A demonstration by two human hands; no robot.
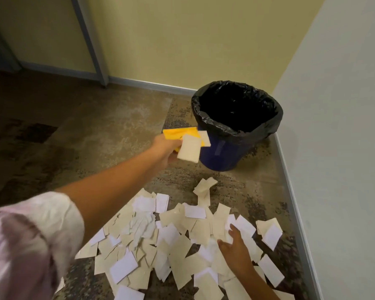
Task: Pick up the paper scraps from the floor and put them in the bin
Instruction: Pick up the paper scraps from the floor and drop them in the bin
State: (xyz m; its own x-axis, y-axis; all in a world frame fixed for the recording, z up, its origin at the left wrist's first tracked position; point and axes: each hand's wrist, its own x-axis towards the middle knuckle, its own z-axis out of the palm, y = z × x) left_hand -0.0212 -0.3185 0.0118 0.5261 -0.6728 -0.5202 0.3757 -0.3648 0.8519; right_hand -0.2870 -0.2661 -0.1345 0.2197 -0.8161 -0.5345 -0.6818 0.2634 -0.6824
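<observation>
A blue bin [220,155] lined with a black bag [236,126] stands in the corner. My left hand [166,148] is stretched toward it, just left of its side and below the rim, shut on a bunch of paper scraps [189,150], yellow and cream-white. A wide pile of white and cream paper scraps [173,241] covers the floor in front of me. My right hand [234,245] rests low on the right part of the pile, fingers spread over the scraps, with nothing clearly held.
A pale wall [344,126] with a grey skirting board runs along the right side, close to the bin and the pile. A yellow wall and a grey door frame [91,40] stand behind. Mottled brown floor [95,131] lies to the left.
</observation>
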